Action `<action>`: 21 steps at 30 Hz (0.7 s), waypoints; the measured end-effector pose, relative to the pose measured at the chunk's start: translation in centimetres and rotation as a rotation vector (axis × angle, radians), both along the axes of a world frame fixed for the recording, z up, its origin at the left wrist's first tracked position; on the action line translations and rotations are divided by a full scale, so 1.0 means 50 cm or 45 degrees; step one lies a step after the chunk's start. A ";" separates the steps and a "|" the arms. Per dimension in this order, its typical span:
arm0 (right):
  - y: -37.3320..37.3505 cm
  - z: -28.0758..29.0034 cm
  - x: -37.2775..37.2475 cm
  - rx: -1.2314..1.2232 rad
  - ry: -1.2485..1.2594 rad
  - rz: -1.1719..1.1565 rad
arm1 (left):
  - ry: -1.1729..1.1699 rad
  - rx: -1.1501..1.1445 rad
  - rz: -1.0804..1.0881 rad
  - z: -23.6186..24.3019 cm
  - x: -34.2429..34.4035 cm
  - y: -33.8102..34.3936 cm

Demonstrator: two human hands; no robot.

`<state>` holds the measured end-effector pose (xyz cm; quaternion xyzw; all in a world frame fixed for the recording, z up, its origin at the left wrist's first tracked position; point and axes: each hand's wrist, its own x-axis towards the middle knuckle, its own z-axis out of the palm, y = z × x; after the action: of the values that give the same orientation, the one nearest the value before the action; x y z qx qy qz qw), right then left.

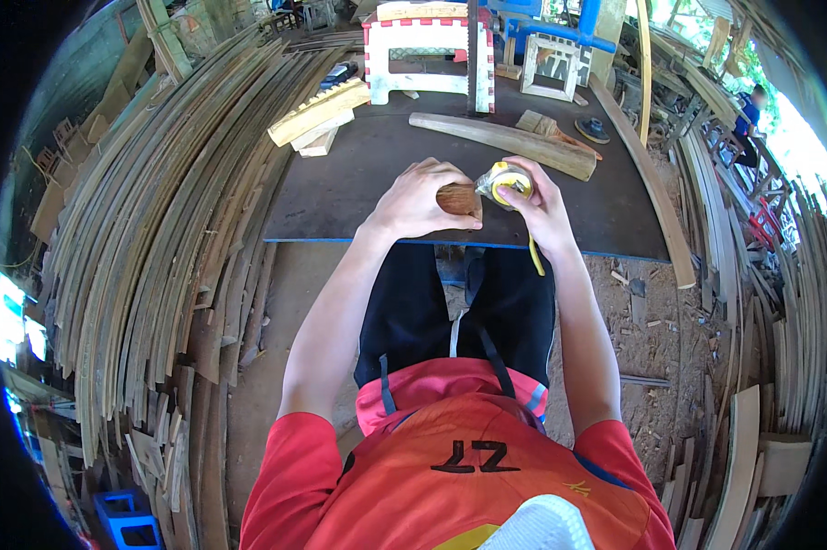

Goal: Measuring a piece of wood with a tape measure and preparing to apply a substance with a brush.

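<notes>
- The left hand [422, 200] pinches the brown block [459, 199], its fingers round the far side and its thumb along the near side.
- The right hand [542, 202] is closed round the tape measure [509, 183], thumb over its face; a yellow strip [536, 257] hangs below that grip.
- The block sits within the left grip, above the near part of the table [340, 203], just left of the tape measure; whether the two touch, I cannot tell.
- To measure well, I would keep the left grip firm, clear the thumb from the edge being read, and bring the tape flat and square to the block.
- The block's bare side points right, toward the right grip. The palm hides the rest, so its long axis cannot be told.
- Beyond both grips, a log [505, 145] lies crosswise, its right end nearer.
</notes>
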<state>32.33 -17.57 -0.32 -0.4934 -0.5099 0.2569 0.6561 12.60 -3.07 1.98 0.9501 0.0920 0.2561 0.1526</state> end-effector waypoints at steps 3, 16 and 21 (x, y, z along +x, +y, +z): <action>-0.003 0.005 -0.003 -0.014 -0.024 -0.019 | -0.134 -0.038 -0.028 -0.001 -0.005 0.001; -0.006 0.006 -0.006 0.042 -0.010 0.008 | -0.269 -0.171 -0.098 0.002 -0.013 0.010; -0.012 0.013 -0.012 0.023 0.003 0.022 | -0.235 -0.248 -0.025 0.007 -0.019 0.002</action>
<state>31.74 -18.16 0.32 -0.4826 -0.5157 0.2585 0.6590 11.66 -2.95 2.33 0.9040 0.0928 0.3308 0.2544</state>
